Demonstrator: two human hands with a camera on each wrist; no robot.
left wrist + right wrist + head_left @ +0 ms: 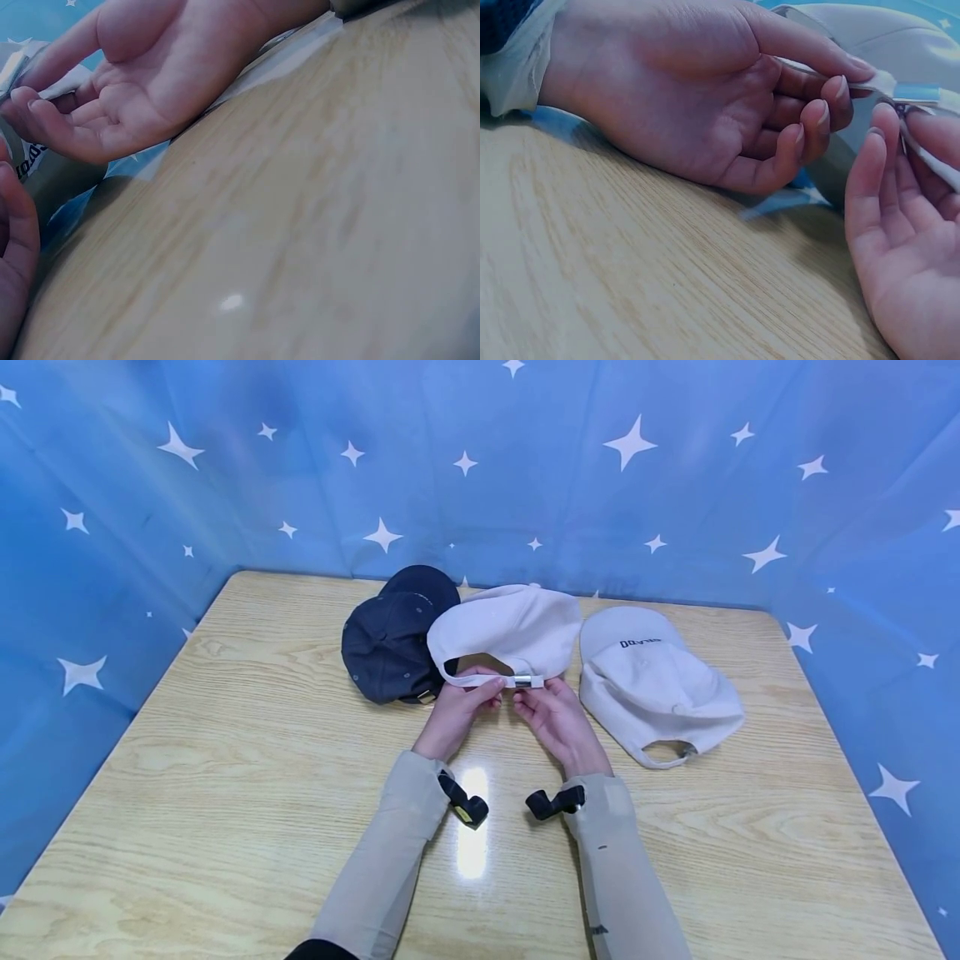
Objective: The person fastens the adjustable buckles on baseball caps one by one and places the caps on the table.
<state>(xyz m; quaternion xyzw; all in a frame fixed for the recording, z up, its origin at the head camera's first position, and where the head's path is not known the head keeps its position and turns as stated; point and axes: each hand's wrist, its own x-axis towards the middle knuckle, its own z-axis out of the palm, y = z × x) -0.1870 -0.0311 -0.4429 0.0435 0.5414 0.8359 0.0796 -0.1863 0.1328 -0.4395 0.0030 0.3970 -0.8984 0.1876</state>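
Note:
A white cap is held in the middle of the table, its back opening and strap facing me. My left hand pinches the strap to the left of its metal buckle, thumb on top and the other fingers curled below. From the other side, my right hand pinches the strap end at the buckle. The right wrist view shows the left hand and the right hand meeting at the shiny buckle. In the left wrist view, the right hand's palm faces the camera.
A dark navy cap lies left of the held cap, partly overlapped by it. To the right rests another white cap with dark lettering on its front. A blue curtain with white stars hangs around the wooden table.

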